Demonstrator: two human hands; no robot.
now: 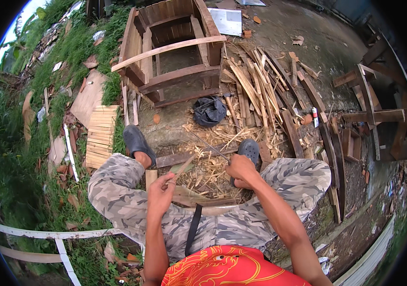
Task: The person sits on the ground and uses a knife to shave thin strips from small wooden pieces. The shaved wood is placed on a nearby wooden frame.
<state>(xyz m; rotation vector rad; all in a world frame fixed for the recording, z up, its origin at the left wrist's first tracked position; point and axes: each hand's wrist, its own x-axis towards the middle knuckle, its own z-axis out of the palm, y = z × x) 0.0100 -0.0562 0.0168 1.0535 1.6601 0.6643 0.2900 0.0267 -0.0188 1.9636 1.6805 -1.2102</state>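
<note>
My left hand (161, 187) is closed around the lower end of a thin bamboo strip (186, 165), which slants up and to the right above my lap. My right hand (242, 169) grips a long knife (211, 147); its narrow dark blade points up and to the left, beyond the strip's tip. The knife's handle is hidden in my fist. Whether blade and strip touch, I cannot tell. Below both hands lie pale shavings (208, 172) and a flat board (170, 159) between my feet.
Ahead stands a wooden frame (179, 78) with a bamboo strip across its top. A black bag (209, 111) sits before it. Split bamboo strips (256, 90) are piled to the right. A bamboo slat panel (101, 133) lies at left; a wooden stool (370, 102) stands far right.
</note>
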